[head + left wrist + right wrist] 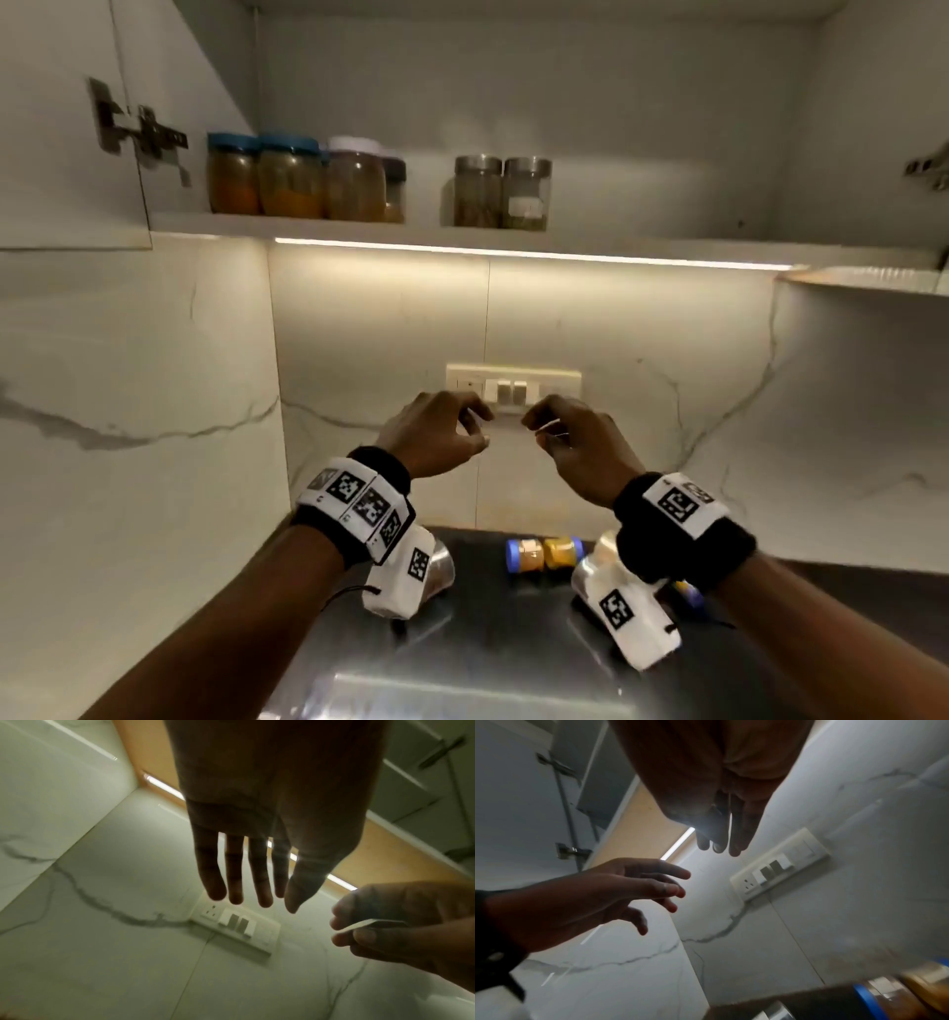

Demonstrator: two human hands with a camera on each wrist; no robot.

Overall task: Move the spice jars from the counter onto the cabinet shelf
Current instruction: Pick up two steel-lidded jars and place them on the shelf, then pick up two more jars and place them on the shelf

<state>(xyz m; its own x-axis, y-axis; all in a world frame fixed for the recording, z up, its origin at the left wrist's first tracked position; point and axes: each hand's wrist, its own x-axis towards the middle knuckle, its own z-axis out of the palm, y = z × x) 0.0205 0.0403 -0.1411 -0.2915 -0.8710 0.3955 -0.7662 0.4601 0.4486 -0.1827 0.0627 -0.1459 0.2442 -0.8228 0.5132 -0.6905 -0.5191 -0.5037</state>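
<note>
Two small blue-lidded spice jars lie on the dark counter (488, 642), one brown (519, 555) and one yellow (562, 552). The right wrist view shows them blurred at its lower right, the brown jar (885, 998) beside the yellow jar (926, 981). My left hand (475, 426) and right hand (539, 429) hang side by side well above the jars, close to each other, fingers loosely bent and holding no jar. In the left wrist view the left hand's (257, 902) fingers hang straight. A pale streak crosses the right hand's fingertips (342, 923); I cannot tell what it is.
The cabinet shelf (642, 246) carries several jars at its left (290, 177) and two steel-lidded jars (500, 194). A switch plate (513, 388) sits on the wall behind my hands. An open door with hinges (138, 128) stands at the left. Steel containers (441, 568) stand on the counter.
</note>
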